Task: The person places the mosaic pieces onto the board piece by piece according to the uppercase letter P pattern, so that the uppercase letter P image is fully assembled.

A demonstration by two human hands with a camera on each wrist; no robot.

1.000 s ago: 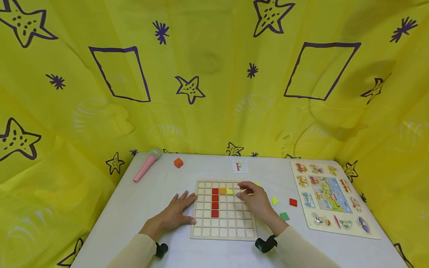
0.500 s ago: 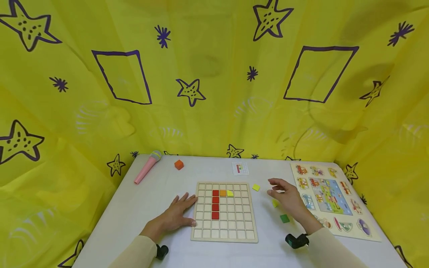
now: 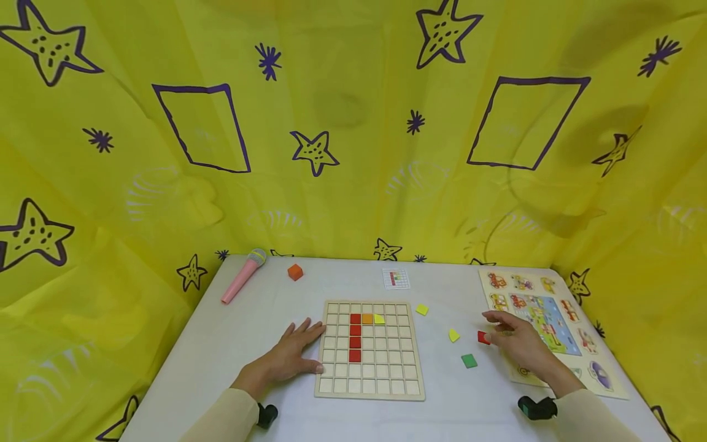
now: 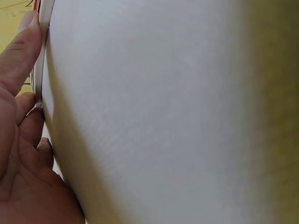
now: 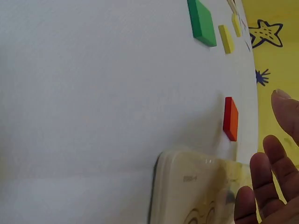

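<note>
A wooden grid board lies on the white table. Set in its cells are a column of several red tiles, an orange tile and a yellow piece. My left hand rests on the table with fingers spread, its fingertips and thumb at the board's left edge. Right of the board, my right hand hovers over a loose red tile, which the thumb overlaps in the head view. In the right wrist view, the fingers stand apart from that red tile.
A green tile and two yellow pieces, one the nearer yellow piece, lie between board and right hand. A vehicle puzzle is under the right forearm. Farther back are a pattern card, an orange cube and a pink microphone.
My right hand has moved right, away from the board and past the yellow pieces, to the loose red tile. The left hand stays at the board's edge.
</note>
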